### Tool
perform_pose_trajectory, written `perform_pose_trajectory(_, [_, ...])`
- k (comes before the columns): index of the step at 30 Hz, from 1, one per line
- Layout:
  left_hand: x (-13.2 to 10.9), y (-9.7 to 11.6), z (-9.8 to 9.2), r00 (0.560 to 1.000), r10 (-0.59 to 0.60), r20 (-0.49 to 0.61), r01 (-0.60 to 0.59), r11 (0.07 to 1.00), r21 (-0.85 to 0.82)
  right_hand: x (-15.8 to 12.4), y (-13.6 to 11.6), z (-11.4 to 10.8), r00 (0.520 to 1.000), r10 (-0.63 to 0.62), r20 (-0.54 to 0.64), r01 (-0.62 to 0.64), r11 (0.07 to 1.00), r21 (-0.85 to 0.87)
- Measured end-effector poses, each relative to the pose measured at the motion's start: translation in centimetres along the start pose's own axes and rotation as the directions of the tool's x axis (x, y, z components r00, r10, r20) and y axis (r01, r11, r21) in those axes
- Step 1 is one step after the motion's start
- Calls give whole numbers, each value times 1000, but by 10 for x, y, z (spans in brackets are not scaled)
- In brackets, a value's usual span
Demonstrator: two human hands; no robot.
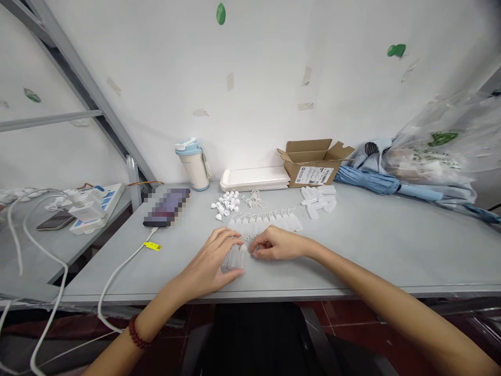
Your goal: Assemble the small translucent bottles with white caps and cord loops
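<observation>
My left hand (211, 261) curves around several small translucent plastic bottles (234, 258) lying side by side near the table's front. Its fingers rest at their far ends and its thumb at their near ends. Just to their right, my right hand (274, 243) is closed with curled fingertips, and whatever it may hold is hidden. Beyond both hands lies a row of similar bottles (258, 223) with thin white loops at their tops. Behind that row are a heap of small white caps (227, 203) and a bundle of white strings (254, 199).
More translucent bottles (319, 200) lie in a pile before an open cardboard box (311, 169). A stack of white trays (256, 177), a tumbler (194, 166) and a folded blue umbrella (368, 180) line the back. At left, a phone (166, 207) trails a white cable (125, 263).
</observation>
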State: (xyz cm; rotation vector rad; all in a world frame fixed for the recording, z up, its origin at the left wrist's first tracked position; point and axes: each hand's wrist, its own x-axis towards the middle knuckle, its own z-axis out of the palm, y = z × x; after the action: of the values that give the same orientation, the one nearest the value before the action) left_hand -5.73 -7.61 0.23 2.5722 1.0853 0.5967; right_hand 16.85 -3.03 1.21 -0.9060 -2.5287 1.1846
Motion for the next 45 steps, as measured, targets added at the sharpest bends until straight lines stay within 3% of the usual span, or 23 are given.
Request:
perform_pose_trajectory(10, [3,0,2,994,-42,-96,40,999,-19,-3,7,-16,999,32,-33,-29,996,89])
perform_pose_trajectory(14, [26,-7,-3,981,-59,-185,54,998,-29,-9,15,-37,989,64,-133,-48,992,117])
perform_pose_trajectory(16, [46,-15,-4,972,-123,-200,119,992,-30,-13,20,-49,972,104,-210,-86,992,95])
perform_pose_trajectory(19, [80,-33,-5,963,-200,-179,206,978,15,-21,34,-66,908,181,-378,-223,972,-70])
perform_pose_trajectory(22, [112,-51,-2,970,-198,-144,217,968,128,-27,52,-80,798,225,-559,-444,847,-292])
perform_pose_trajectory(26, [138,-68,3,982,-150,-111,165,976,140,-35,72,-93,728,254,-637,-561,755,-340])
perform_pose_trajectory(31, [139,-73,10,996,-64,-68,76,978,195,-45,81,-104,710,283,-645,-611,704,-364])
perform_pose_trajectory(34, [131,-72,9,988,-6,-157,39,978,206,-50,81,-107,700,304,-646,-631,687,-361])
perform_pose_trajectory(37, [125,-72,7,971,-22,-239,59,987,150,-54,78,-107,689,327,-647,-651,672,-354])
perform_pose_trajectory(45, [124,-80,17,988,4,-153,31,975,222,-53,64,-100,650,488,-583,-752,522,-402])
